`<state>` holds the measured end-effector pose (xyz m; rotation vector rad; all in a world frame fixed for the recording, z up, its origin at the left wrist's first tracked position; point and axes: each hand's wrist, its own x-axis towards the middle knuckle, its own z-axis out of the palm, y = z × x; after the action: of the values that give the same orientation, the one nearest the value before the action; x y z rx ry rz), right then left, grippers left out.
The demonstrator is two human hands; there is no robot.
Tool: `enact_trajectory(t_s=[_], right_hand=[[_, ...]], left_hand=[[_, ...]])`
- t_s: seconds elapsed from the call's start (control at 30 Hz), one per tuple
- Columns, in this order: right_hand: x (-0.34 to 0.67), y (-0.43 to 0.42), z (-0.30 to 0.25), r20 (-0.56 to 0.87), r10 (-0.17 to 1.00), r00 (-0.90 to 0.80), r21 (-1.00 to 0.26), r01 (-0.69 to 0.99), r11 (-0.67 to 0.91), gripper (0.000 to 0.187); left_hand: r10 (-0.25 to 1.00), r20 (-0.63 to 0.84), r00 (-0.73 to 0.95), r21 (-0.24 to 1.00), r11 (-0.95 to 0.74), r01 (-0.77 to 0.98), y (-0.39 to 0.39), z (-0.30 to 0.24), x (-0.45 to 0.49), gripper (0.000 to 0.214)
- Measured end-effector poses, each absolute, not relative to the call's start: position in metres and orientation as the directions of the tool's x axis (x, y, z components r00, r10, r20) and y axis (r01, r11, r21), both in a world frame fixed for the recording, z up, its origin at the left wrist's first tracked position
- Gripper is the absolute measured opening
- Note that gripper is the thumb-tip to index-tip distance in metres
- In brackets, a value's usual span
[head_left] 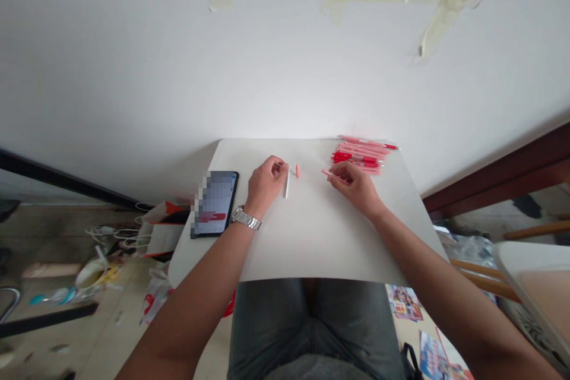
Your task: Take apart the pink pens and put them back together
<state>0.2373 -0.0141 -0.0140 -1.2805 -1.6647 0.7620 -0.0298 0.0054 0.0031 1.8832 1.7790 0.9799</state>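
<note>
My left hand (pixel 267 179) is closed in a pinch above the white table (pixel 307 237); a thin, pale bit shows at its fingertips, too small to name. Right beside those fingertips is a slim white tube (pixel 287 183); I cannot tell whether they touch it. A short pink piece (pixel 298 171), like a pen grip, lies just to the right of the tube. My right hand (pixel 355 185) has its fingers closed on a pink pen part (pixel 327 173), whose end sticks out to the left. Behind that hand lies a pile of pink and red pens (pixel 360 152).
A phone (pixel 216 204) lies at the table's left side, near my watch. The white wall (pixel 276 71) rises at the far edge. Cables, a cup (pixel 91 273) and a bottle (pixel 56 296) are on the floor at left; another white surface (pixel 529 255) stands at right.
</note>
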Motion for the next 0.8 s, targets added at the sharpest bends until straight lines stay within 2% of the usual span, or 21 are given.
enact_trajectory(t_s=[0.27, 0.8], right_hand=[[0.239, -0.015, -0.012, 0.262, 0.963, -0.062, -0.87, 0.416, 0.264, 0.028], [0.242, -0.01, -0.019, 0.248, 0.967, -0.06, -0.881, 0.4, 0.251, 0.022]], left_hand=[[0.975, 0.218, -0.045, 0.675, -0.117, 0.728, 0.005, 0.005, -0.029, 0.021], [0.974, 0.222, -0.043, 0.672, -0.121, 0.731, 0.004, 0.006, -0.029, 0.02]])
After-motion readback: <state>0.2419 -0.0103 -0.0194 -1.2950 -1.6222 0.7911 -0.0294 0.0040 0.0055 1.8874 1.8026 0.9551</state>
